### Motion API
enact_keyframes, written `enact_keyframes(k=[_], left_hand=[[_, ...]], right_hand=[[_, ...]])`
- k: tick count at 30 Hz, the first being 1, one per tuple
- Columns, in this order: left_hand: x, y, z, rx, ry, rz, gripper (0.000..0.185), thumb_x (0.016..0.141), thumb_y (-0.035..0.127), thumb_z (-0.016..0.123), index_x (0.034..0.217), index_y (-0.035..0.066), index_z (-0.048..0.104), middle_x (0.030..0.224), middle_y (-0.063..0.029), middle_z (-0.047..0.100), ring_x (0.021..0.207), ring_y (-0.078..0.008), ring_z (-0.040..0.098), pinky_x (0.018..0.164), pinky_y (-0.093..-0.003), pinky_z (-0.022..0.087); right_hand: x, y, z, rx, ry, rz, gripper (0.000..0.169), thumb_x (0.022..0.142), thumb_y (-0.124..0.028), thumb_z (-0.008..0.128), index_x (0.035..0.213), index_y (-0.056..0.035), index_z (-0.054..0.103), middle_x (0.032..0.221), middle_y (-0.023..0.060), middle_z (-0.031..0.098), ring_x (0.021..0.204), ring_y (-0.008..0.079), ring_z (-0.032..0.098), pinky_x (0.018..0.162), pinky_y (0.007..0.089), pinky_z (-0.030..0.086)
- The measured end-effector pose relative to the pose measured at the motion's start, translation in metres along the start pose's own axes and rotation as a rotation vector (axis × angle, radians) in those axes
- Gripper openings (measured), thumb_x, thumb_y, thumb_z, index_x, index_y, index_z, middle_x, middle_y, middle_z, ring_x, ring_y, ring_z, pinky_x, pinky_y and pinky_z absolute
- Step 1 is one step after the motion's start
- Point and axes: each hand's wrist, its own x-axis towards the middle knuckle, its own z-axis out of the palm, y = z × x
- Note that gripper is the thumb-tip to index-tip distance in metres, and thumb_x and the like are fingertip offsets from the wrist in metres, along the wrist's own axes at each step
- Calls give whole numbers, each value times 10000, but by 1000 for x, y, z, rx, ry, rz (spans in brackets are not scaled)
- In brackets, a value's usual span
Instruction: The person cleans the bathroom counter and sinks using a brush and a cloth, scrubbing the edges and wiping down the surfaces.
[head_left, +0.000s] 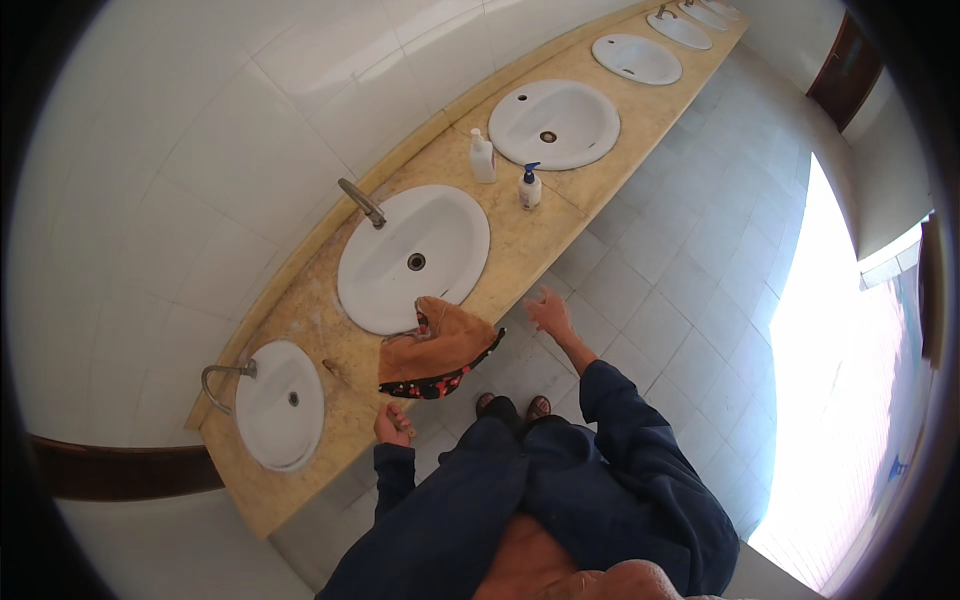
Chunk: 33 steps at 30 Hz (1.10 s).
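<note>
An orange-brown cloth (439, 341) with a black, red-patterned border lies crumpled over the front edge of the counter, its upper part on the rim of a white oval basin (397, 289). Just below the cloth, at the counter's edge, my left hand (391, 425) is curled around a small brown object (407, 427), too small to identify. My right hand (550, 311) is over the floor to the right of the counter, fingers apart and holding nothing. A curved metal faucet (363, 202) stands behind the basin.
A white pump bottle (482, 159) and another with a blue pump (529, 189) stand on the yellowish stone counter (536, 240). A smaller basin (274, 420) with a faucet (225, 375) is at the left; several more basins line the counter. Grey tiles (660, 292) cover the floor.
</note>
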Motion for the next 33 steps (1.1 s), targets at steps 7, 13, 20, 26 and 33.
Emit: enact_keyframes(k=[7, 13, 20, 26, 33], left_hand=[[16, -3, 34, -115, 103, 109, 245, 1107, 315, 541, 970, 121, 599, 778, 22, 542, 608, -117, 491, 504, -287, 401], [48, -18, 80, -219, 220, 168, 253, 1104, 321, 538, 977, 109, 592, 795, 24, 523, 606, -111, 459, 472, -277, 384], [69, -18, 150, -257, 388, 243, 232, 1079, 282, 543, 896, 139, 552, 782, 25, 558, 580, -108, 471, 456, -262, 398], [86, 4, 197, -7, 517, 343, 301, 1050, 338, 607, 1182, 78, 682, 946, -19, 654, 684, -151, 574, 574, -275, 485], [83, -3, 206, 260, 228, 495, 278, 1023, 175, 618, 1230, -4, 663, 1075, -127, 711, 867, -191, 676, 766, -326, 566]], right_hand=[[110, -63, -38, -44, 233, -128, 1086, 791, -500, 891, 1604, 26, 398, 1237, 249, 670, 1179, 356, 671, 988, 479, 538], [206, -88, -72, -167, 289, -302, 1181, 760, -461, 924, 1641, -5, 284, 1469, 290, 508, 1375, 447, 509, 1103, 518, 459], [261, -92, -66, -129, 99, -373, 1039, 742, -384, 924, 1573, -37, 408, 1440, 241, 539, 1325, 437, 539, 1086, 518, 465], [283, -100, -61, -91, -37, -406, 720, 781, -323, 878, 1368, -66, 551, 1233, 202, 643, 1164, 407, 627, 951, 513, 524], [308, -115, -92, -123, -211, -295, 638, 815, -311, 857, 1333, -80, 565, 1231, 189, 667, 1158, 396, 661, 946, 491, 537]])
